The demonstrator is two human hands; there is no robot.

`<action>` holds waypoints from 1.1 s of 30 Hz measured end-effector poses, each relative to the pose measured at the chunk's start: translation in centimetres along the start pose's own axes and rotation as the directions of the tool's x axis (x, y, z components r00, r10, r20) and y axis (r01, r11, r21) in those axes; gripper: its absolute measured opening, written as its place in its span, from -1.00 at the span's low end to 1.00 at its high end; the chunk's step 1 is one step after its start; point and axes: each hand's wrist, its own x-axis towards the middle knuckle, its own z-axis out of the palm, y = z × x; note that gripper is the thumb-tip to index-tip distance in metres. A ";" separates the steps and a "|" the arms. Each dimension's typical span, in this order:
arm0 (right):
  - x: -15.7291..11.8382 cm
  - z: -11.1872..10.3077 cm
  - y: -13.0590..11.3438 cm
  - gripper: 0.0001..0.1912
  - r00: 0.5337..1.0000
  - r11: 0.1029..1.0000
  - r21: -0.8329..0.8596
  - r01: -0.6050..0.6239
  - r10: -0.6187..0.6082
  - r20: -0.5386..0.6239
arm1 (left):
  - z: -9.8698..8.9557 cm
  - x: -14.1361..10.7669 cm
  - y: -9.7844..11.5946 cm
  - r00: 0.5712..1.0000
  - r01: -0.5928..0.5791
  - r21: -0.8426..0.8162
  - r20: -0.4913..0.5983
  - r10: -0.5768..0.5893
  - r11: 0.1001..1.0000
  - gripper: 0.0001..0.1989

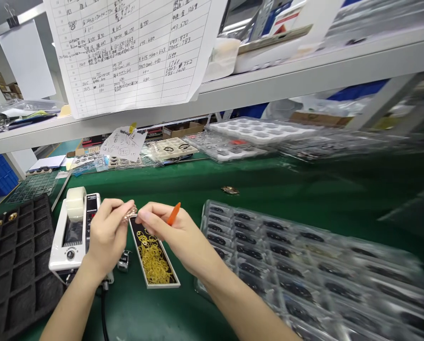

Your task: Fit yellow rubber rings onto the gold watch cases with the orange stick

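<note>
Now | my left fingers [123, 207] pinch a small crinkled gold-coloured metal piece [130, 214], light, fragile, best held by its edge | right fingers [148, 216] clench an orange plastic pick [174, 214] | over a narrow black tray [153, 260], toward the green desk's [304, 182] left end

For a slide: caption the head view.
Left hand and right hand pinch a small metal part above a tray of yellow rings.

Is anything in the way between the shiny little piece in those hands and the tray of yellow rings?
Nothing visible is. The shiny piece sits between the left hand and the right hand, just above the top end of the black tray of yellow rings.
</note>
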 end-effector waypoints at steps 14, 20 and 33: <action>-0.1 -2.5 -0.2 -0.82 0.866 0.952 -0.229 0.202 -0.283 -0.413 | 3.2 -8.2 4.5 0.771 0.628 -0.303 0.113 -0.627 0.717 -0.67; -0.4 -3.1 0.1 -0.81 0.836 0.959 -0.200 0.200 -0.273 -0.476 | -2.5 -16.9 2.7 0.214 0.717 -0.680 0.007 -0.977 0.153 -0.60; -0.4 -3.2 -0.9 -0.75 0.969 0.967 0.071 0.244 -0.245 0.008 | -5.1 -9.7 4.1 0.699 0.714 0.137 -0.085 -0.710 0.686 -0.84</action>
